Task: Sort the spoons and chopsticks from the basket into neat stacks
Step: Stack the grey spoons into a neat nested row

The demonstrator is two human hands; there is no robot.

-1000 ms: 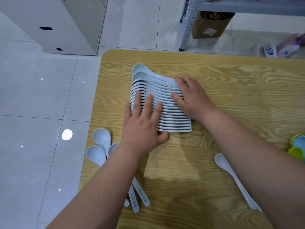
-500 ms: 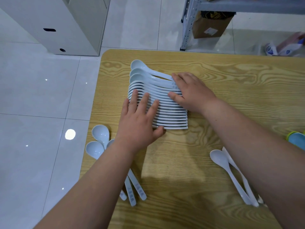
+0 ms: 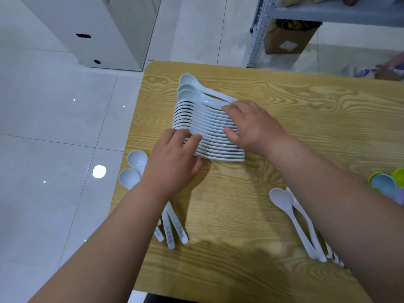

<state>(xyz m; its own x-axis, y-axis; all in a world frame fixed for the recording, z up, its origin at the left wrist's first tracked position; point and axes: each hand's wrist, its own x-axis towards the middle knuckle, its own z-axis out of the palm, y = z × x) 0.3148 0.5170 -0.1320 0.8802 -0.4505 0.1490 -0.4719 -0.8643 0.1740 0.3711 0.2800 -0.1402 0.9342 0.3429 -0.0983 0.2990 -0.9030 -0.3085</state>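
Storeroom-like: metal shelving (image 3: 258, 29), cardboard box (image 3: 286, 40), tiled floor (image 3: 54, 127).

At eight o'clock a forearm (image 3: 122, 226) hides three white plastic spoons' (image 3: 136, 159) middles; at three, green-and-blue plastic pieces (image 3: 382, 184) run off-frame.

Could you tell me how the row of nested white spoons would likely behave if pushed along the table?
Likely to splay: the row of nested spoons is loose, its far three fanned apart. The smooth, thin plastic probably slides lightly over the wooden table.
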